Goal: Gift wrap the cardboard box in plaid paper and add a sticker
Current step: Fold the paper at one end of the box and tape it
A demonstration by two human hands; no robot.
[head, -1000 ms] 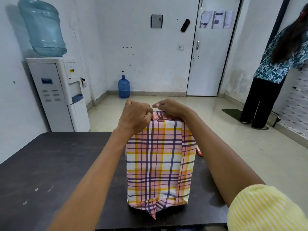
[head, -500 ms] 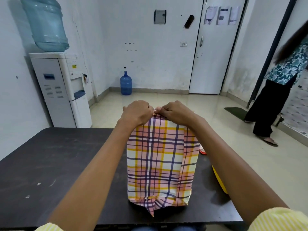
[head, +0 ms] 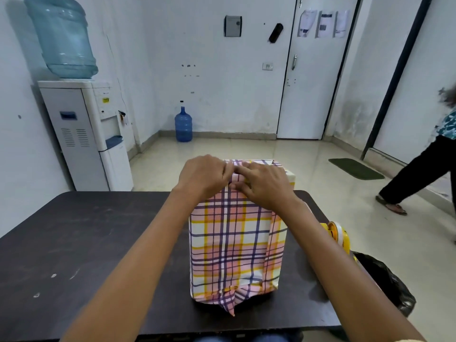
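Bench (head: 86,243): carries the cardboard box (head: 234,248) right of centre, upright, long axis vertical.
Plaid paper (head: 229,298): near bottom end folded shut.
Left hand (head: 206,177): fingers curled, gripping the top fold's left side.
Right hand (head: 267,186): pinching the same fold from the right, fingertips meeting the left hand.
Tape dispenser (head: 336,233): right of the box, nearer the right hand.
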